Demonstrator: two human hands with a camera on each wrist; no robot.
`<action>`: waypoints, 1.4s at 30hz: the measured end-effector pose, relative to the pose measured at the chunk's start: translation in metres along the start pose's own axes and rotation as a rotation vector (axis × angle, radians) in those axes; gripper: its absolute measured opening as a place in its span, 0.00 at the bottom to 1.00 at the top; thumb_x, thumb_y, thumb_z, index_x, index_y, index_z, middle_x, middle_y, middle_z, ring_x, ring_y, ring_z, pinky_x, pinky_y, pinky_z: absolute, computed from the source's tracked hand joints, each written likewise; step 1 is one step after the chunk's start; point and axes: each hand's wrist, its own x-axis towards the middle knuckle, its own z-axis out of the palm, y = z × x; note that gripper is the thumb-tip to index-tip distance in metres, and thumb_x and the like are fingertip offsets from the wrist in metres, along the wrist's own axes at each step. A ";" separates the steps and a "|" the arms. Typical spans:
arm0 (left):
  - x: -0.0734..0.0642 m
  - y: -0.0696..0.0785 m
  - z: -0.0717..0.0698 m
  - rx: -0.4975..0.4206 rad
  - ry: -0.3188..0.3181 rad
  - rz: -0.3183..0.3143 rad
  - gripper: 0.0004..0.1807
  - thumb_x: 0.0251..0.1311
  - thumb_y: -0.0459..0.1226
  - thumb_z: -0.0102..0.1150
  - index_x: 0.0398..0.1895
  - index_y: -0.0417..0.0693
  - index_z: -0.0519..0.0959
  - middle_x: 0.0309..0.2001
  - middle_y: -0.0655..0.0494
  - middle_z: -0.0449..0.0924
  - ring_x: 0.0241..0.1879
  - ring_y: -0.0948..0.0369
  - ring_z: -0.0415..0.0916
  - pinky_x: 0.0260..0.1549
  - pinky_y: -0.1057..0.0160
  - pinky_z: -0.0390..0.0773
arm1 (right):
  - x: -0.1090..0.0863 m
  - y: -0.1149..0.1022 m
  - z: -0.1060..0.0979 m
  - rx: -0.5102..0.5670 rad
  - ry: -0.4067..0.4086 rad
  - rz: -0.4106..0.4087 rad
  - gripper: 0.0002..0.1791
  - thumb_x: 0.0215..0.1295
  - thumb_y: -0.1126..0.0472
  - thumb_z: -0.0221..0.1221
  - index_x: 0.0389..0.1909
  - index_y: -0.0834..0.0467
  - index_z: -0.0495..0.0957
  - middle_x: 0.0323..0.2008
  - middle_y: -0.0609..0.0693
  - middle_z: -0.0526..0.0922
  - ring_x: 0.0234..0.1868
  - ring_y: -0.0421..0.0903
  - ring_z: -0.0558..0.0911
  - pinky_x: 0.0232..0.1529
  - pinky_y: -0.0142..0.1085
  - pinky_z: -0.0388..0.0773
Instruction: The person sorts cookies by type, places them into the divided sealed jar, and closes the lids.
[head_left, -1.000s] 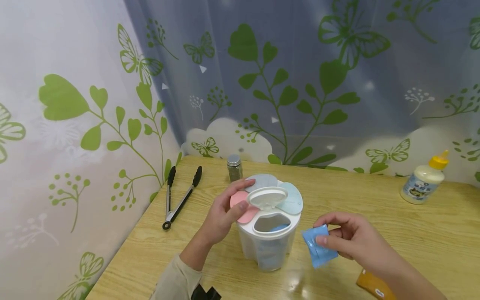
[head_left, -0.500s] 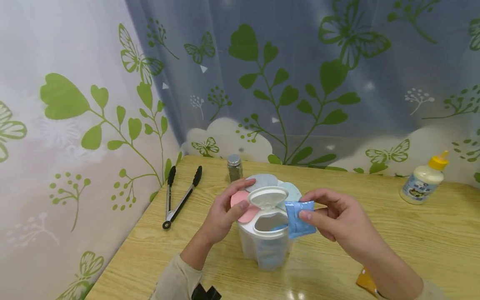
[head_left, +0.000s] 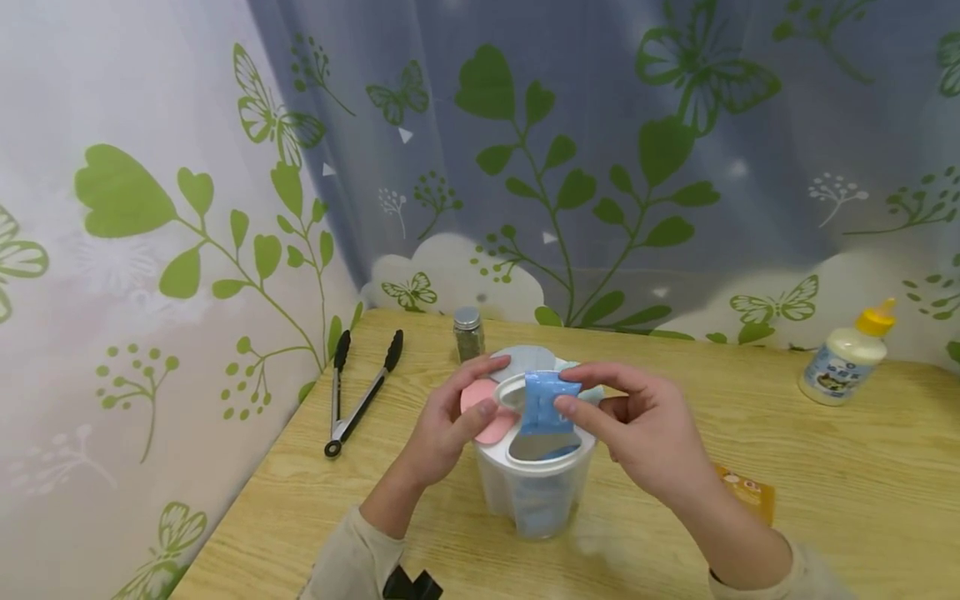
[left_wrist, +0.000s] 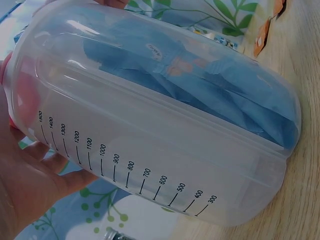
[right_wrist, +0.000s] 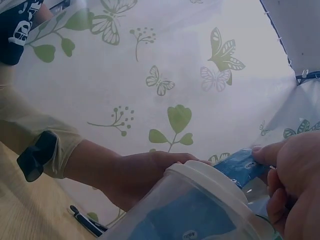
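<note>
A clear storage container (head_left: 498, 492) with a white top stands upright on the table; its front flap is raised. Pink, grey and pale-blue lids cover other compartments. Blue packets (left_wrist: 200, 85) show through the wall in the left wrist view. My left hand (head_left: 446, 425) grips the container's top on the left, thumb on the pink lid (head_left: 491, 429). Between thumb and fingers, my right hand (head_left: 645, 425) pinches a small blue packet (head_left: 546, 408) above the open compartment. In the right wrist view the packet (right_wrist: 240, 167) is just over the container's rim (right_wrist: 210, 182).
An orange packet (head_left: 750, 492) lies on the table right of the container, partly behind the right forearm. Black-tipped tongs (head_left: 363, 408) lie spread at left. A small jar (head_left: 468, 337) stands behind the container. A yellow-capped bottle (head_left: 840, 362) is at far right.
My right hand has carried the blue packet left, from beside the container to above its open compartment. More of the orange packet is visible. My left hand has stayed on the container.
</note>
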 end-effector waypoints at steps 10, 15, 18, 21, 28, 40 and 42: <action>0.000 0.000 0.000 -0.004 0.005 0.002 0.28 0.71 0.46 0.53 0.69 0.42 0.68 0.73 0.47 0.64 0.75 0.53 0.56 0.65 0.67 0.69 | -0.011 0.013 0.001 -0.076 -0.041 -0.152 0.08 0.62 0.69 0.66 0.41 0.57 0.84 0.22 0.42 0.81 0.10 0.41 0.59 0.09 0.33 0.59; 0.000 -0.001 0.000 0.000 0.008 0.005 0.29 0.71 0.46 0.52 0.69 0.41 0.68 0.73 0.45 0.65 0.76 0.50 0.53 0.67 0.68 0.67 | -0.014 0.023 -0.002 -0.057 -0.005 -0.109 0.11 0.63 0.70 0.64 0.45 0.59 0.80 0.13 0.45 0.67 0.10 0.42 0.59 0.09 0.34 0.58; 0.000 -0.001 0.001 0.017 0.016 0.008 0.28 0.71 0.46 0.51 0.69 0.41 0.69 0.72 0.45 0.66 0.77 0.49 0.53 0.68 0.68 0.65 | -0.015 0.027 -0.004 -0.024 -0.030 -0.101 0.16 0.66 0.70 0.61 0.54 0.59 0.76 0.16 0.44 0.69 0.12 0.42 0.61 0.10 0.35 0.61; 0.001 0.000 0.002 0.038 0.027 0.008 0.27 0.72 0.46 0.50 0.69 0.42 0.69 0.72 0.46 0.67 0.77 0.50 0.53 0.70 0.63 0.64 | -0.015 0.030 -0.006 0.023 -0.078 -0.132 0.20 0.69 0.72 0.57 0.60 0.60 0.72 0.23 0.42 0.73 0.14 0.42 0.65 0.13 0.36 0.66; 0.001 0.001 0.002 0.041 0.034 0.000 0.26 0.73 0.45 0.48 0.68 0.42 0.70 0.72 0.47 0.67 0.77 0.51 0.53 0.72 0.55 0.59 | -0.014 0.035 -0.009 0.097 -0.108 -0.204 0.16 0.70 0.76 0.52 0.56 0.65 0.69 0.56 0.45 0.77 0.17 0.42 0.70 0.16 0.35 0.71; 0.001 0.004 0.005 0.085 0.056 0.051 0.21 0.74 0.35 0.44 0.66 0.41 0.72 0.74 0.48 0.62 0.76 0.51 0.55 0.70 0.66 0.61 | -0.015 0.037 -0.006 0.072 -0.063 -0.217 0.16 0.71 0.75 0.51 0.57 0.68 0.69 0.42 0.46 0.79 0.19 0.42 0.70 0.16 0.36 0.69; 0.001 0.007 0.006 0.114 0.069 0.064 0.19 0.75 0.34 0.41 0.64 0.41 0.74 0.75 0.49 0.60 0.76 0.51 0.55 0.71 0.59 0.61 | -0.014 0.036 -0.005 -0.006 -0.044 -0.152 0.18 0.71 0.71 0.53 0.61 0.62 0.69 0.48 0.47 0.75 0.21 0.43 0.71 0.18 0.34 0.71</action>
